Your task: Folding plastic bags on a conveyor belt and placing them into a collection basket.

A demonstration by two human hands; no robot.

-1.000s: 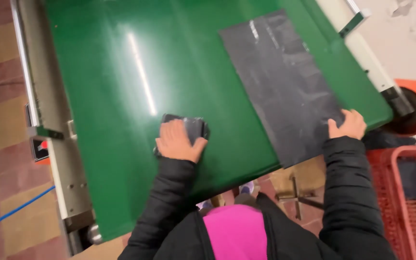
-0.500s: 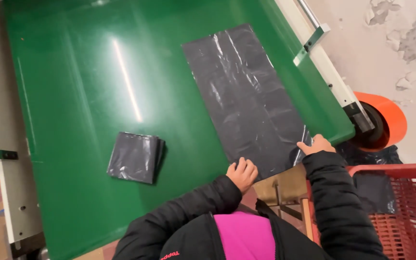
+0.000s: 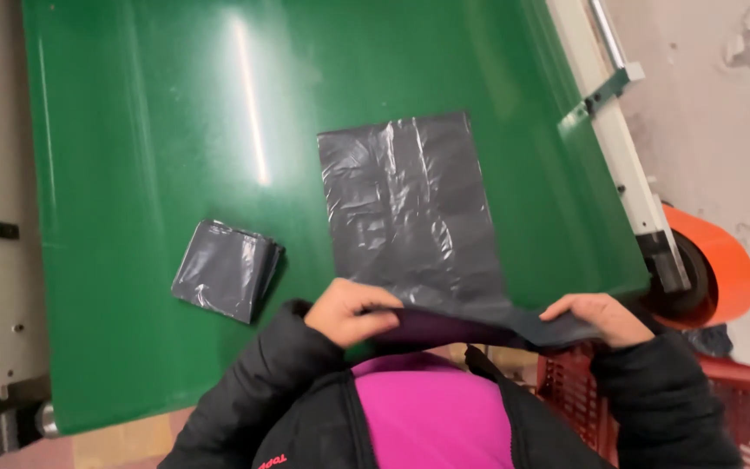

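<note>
Black plastic bag (image 3: pixel 410 213), flattened, lying on the green conveyor belt (image 3: pixel 132 130) with its near edge lifted off the belt and drawn toward the person. The left hand (image 3: pixel 353 311) pinches the near left corner between thumb and fingers; the right hand (image 3: pixel 596 317) closes on the near right corner, so both hands grasp the bag, though how firmly the right fingers clamp the film is hard to judge from this angle.

Risks, as judged from the pose: the film is thin and slick, so an uneven pull from the two corners could skew the sheet or slip it out of one hand; a fold started from a slack edge would trap air and set crooked; the overhanging edge could sag toward the red basket (image 3: pixel 740 391) just below the belt's end.

Appearance: dark grey to black, glossy, finely creased, roughly rectangular, its far edge flat and square to the belt. A folded black bag (image 3: pixel 226 269), compact and rectangular, lies apart to the left, untouched. An orange roller (image 3: pixel 722 269) sits beside the belt frame.
</note>
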